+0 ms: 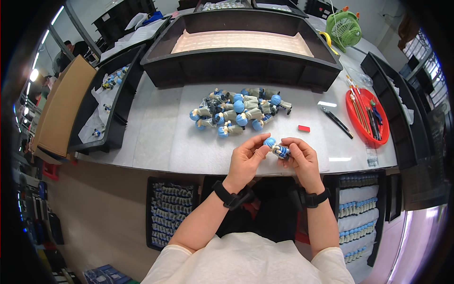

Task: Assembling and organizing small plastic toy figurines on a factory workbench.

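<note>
Between both hands, over the table's near edge, I hold a small figurine (280, 150) with blue hair and a blue-and-white body. My left hand (247, 158) pinches it at the head with thumb and fingers. The fingers of my right hand (300, 158) close round its lower end, hiding that part. Just beyond lies a loose pile of similar figurines (236, 111), blue-haired with grey clothing, heads pointing various ways. A small red block (303, 128) rests to the right of the pile, apart from my hands.
A big black bin (241, 71) stands at the back. On the right are a black pen (336, 122), a red basket (350, 111) of brushes and a green fan (344, 29). A black tray (113, 125) with figurines sits left. Trays of figurines (172, 208) stand below the table.
</note>
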A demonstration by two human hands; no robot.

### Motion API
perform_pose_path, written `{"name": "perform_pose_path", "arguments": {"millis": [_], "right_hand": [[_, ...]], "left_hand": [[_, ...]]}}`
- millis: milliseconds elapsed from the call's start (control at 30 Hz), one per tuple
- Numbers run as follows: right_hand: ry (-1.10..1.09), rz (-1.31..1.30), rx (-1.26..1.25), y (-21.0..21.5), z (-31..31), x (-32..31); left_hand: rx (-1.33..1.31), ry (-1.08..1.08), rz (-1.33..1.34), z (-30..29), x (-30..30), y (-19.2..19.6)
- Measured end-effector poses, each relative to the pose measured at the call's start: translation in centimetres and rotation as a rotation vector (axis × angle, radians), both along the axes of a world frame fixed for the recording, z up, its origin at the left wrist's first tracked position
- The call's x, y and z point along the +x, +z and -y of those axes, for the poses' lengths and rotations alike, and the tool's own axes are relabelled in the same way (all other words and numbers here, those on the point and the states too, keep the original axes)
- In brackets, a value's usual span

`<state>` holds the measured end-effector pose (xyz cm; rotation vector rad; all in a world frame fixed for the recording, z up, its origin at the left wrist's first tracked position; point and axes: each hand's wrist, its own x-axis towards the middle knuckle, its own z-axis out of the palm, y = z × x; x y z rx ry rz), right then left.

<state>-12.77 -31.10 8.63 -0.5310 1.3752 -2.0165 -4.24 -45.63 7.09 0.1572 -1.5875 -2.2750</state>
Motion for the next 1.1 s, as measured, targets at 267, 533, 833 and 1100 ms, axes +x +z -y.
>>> {"name": "perform_pose_path", "arguments": {"millis": [267, 533, 833, 1100], "right_hand": [[-0.049, -0.227, -0.017, -0.7, 0.0, -0.3], [-0.06, -0.146, -0.12, -0.7, -0.3, -0.3], [-0.111, -0.091, -0.096, -0.9, 0.3, 0.1], [-0.259, -0.646, 0.249, -0.4, -3.5, 0.0]], "left_hand": [[0.079, -0.016, -0.082, 0.1, -0.1, -0.7], [0.171, -0.033, -0.001, 0.3, -0.5, -0.1], [0.183, -0.091, 0.019, 0.7, 0.0, 0.2], [-0.019, 0.016, 0.001, -0.1, -0.4, -0.6]]}}
